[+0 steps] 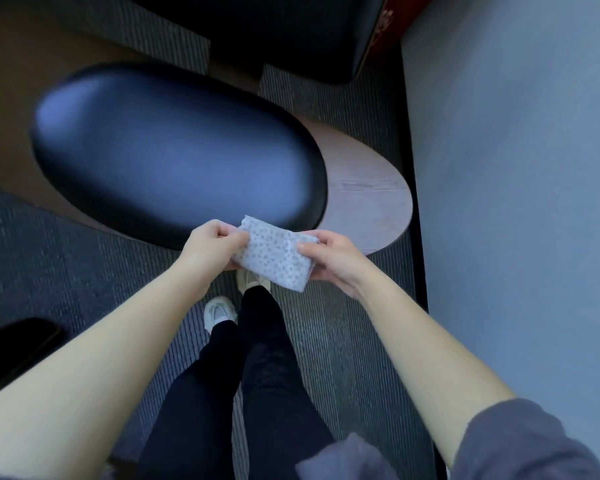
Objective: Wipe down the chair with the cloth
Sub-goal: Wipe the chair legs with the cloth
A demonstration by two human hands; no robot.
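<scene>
A folded pale cloth [274, 256] with a small dotted pattern is held in the air just in front of the chair. My left hand [210, 245] pinches its left edge and my right hand [333, 259] pinches its right edge. The chair's seat is a glossy black oval cushion [174, 150] lying on a rounded brown wooden base [371, 192] that sticks out to the right. Both hands hover over the near edge of the cushion without touching it.
A second black padded seat [284, 29] stands beyond the chair. A grey wall [516, 168] runs along the right. Striped grey carpet [49, 265] covers the floor. My legs and white shoes [219, 311] are below the hands. A dark object [11, 348] sits at lower left.
</scene>
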